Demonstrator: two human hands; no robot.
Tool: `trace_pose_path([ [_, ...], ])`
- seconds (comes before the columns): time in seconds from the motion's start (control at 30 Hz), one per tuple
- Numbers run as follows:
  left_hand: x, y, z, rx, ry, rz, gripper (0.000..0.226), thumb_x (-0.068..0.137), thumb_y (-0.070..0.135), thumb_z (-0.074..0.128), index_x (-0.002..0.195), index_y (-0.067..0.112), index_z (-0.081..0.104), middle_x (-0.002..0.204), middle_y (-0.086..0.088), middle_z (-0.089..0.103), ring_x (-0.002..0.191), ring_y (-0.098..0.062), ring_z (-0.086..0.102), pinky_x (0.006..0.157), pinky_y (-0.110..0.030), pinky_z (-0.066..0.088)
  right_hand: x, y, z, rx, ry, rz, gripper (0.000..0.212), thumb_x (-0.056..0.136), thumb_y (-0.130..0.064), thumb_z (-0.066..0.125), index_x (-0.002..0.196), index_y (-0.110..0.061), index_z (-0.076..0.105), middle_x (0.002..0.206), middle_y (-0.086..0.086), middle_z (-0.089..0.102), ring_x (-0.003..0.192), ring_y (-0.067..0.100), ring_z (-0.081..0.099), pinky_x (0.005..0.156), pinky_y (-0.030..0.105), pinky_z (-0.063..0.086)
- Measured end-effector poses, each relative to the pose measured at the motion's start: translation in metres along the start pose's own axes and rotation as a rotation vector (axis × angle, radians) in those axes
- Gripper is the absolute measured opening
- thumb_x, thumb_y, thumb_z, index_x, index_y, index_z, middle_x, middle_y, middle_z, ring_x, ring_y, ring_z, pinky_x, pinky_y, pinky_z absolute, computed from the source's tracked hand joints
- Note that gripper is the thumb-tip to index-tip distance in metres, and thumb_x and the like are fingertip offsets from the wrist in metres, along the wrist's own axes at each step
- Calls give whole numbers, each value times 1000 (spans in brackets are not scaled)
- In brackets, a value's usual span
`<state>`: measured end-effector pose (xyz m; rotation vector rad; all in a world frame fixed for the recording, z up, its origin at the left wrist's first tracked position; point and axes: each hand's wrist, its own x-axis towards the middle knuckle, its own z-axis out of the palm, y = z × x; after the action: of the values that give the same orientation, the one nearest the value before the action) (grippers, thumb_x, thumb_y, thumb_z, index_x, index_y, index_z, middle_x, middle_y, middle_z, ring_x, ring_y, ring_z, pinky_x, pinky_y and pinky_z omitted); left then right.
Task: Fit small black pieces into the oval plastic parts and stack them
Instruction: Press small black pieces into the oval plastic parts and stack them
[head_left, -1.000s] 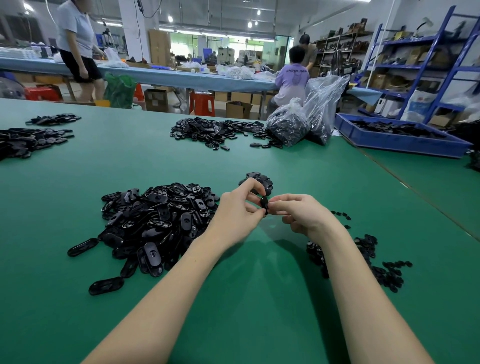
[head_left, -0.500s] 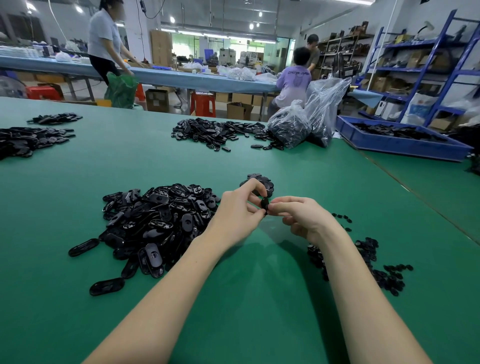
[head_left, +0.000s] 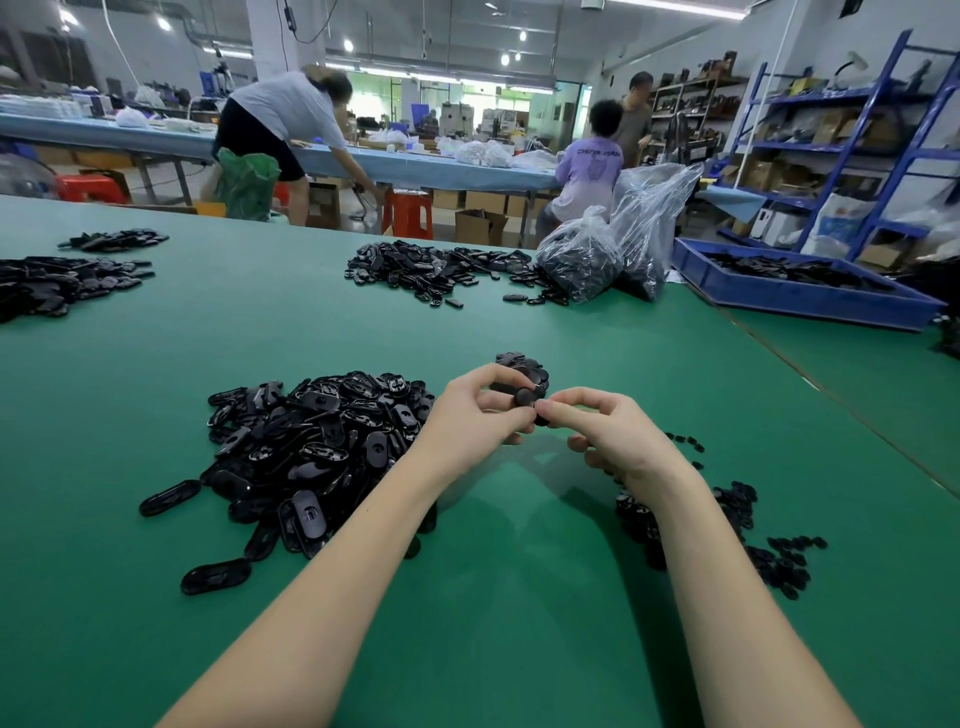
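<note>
My left hand and my right hand meet above the green table, both pinching one black oval part between their fingertips. Whether a small piece is in it is hidden by the fingers. A big heap of black oval parts lies left of my hands. A short stack of oval parts sits just behind my fingers. Small black pieces are scattered under and to the right of my right forearm.
More black parts lie at the far middle and far left. Two clear bags of parts stand at the back right beside a blue tray. People work at a long bench behind.
My hands have stayed together on the oval part, with only small finger shifts. A person at the back bench has moved right and bent over.
</note>
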<state>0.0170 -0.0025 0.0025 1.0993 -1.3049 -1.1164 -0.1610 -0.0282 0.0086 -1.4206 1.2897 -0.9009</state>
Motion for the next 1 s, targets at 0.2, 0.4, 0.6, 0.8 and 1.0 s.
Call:
trace_pose_path([
  [0.2, 0, 4, -2, -216, -28, -108, 20, 85, -7, 70, 101, 5, 65, 80, -13, 74, 69, -17, 69, 71, -20, 57, -1, -2, 3, 74, -18, -19, 18, 80, -41, 84, 87, -26, 76, 80, -12, 69, 64, 12, 45, 48, 16, 32],
  [0.4, 0, 3, -5, -251, -33, -150, 23, 84, -11, 68, 96, 7, 61, 86, -17, 73, 70, -21, 68, 77, -24, 59, -1, -1, 2, 80, -74, -55, 7, 84, -36, 81, 87, -30, 78, 82, -13, 69, 60, 9, 47, 51, 16, 34],
  [0.6, -1, 1, -8, -147, -21, -166, 24, 81, -11, 67, 96, 8, 63, 78, -14, 72, 68, -20, 64, 71, -21, 56, 2, -2, 4, -67, -3, -132, 5, 85, -24, 81, 85, -22, 76, 65, -13, 61, 51, 6, 44, 46, 11, 34],
  [0.8, -2, 0, -7, -118, -5, -151, 20, 83, -8, 71, 99, 4, 73, 85, -12, 76, 72, -13, 71, 71, -15, 55, 4, -2, 8, -60, 18, -183, 7, 87, -14, 79, 86, -14, 73, 57, -17, 62, 45, -3, 47, 47, 7, 35],
  [1.0, -1, -2, -6, -122, -10, -136, 18, 85, -6, 71, 103, 1, 74, 92, -16, 77, 80, -16, 75, 75, -18, 57, 4, -1, 11, -102, 53, -224, 11, 86, -11, 78, 80, -14, 70, 63, -14, 66, 57, 3, 55, 55, 9, 41],
])
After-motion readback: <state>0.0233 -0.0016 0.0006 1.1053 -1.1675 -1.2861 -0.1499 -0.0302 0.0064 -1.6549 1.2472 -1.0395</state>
